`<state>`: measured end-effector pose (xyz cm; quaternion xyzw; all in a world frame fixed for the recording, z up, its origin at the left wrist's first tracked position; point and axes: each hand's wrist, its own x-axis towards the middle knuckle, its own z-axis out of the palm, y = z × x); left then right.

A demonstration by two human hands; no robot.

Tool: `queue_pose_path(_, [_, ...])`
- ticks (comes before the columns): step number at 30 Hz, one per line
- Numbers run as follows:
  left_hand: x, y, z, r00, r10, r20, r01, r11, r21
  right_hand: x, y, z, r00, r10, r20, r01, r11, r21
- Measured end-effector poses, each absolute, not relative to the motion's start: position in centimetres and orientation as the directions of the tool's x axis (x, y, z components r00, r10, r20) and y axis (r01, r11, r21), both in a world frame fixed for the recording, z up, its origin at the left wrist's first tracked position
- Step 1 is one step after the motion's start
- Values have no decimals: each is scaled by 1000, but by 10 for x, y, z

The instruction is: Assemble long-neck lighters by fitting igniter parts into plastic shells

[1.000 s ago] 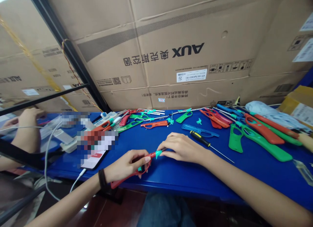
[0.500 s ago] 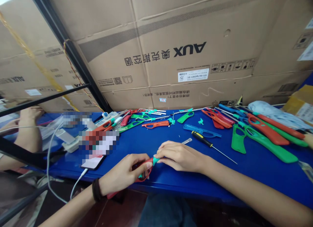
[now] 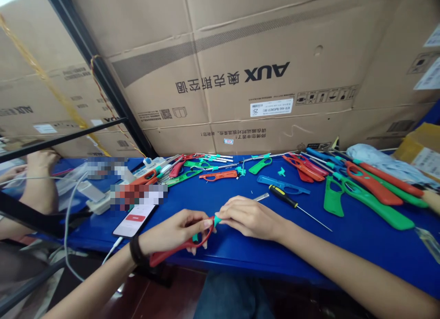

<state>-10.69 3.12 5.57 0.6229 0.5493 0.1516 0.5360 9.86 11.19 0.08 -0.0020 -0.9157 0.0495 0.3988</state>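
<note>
Where the near edge of the blue surface [image 3: 343, 239] runs, a red lighter handle [image 3: 172, 251] is held at about the middle of that edge, its tail end hanging out past it. The left hand [image 3: 173, 232] is closed around the handle's loop, with the thumb laid on top and the fingers curled underneath; a dark wristband [image 3: 135, 251] is worn behind it. The teal collar [image 3: 216, 219] at the handle's front end is pinched by the fingertips of the right hand [image 3: 250, 216], which is curled low over a metal tube [image 3: 261, 197]. Only the far tip of that tube can be seen beyond the knuckles.

Just beyond the right hand, a screwdriver [image 3: 282, 194] with a black and yellow grip is laid on the surface, its thin shaft pointed toward the right edge. A blue casing half [image 3: 285, 184] is set just behind it. Green casings [image 3: 371, 204] and red ones are spread toward the far right corner, and more parts in mixed colours are strewn along the far edge, below a cardboard box [image 3: 240, 57] marked AUX. A phone [image 3: 134, 219] with a lit screen is lying near the left hand, close to the near edge. At the far left, another person's hand [image 3: 39, 161] is seen behind a black frame bar.
</note>
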Motion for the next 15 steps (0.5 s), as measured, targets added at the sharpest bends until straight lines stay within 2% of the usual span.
queue_pose_path(4, [-134, 37, 56, 206, 956, -209, 669, 19, 743, 103, 123, -1, -754, 186, 630, 91, 979, -180])
queue_pose_path(6, [-151, 36, 52, 157, 956, -247, 690, 73, 720, 105, 128, -2, -770, 273, 577, 145, 955, -259])
queue_pose_path(9, [-170, 32, 43, 177, 931, -318, 666, 125, 736, 106, 131, -3, -776, 351, 524, 188, 922, -339])
queue_pose_path(15, [-178, 25, 32, 210, 952, -221, 597, 54, 800, 104, 128, -3, -773, 444, 454, 248, 869, -428])
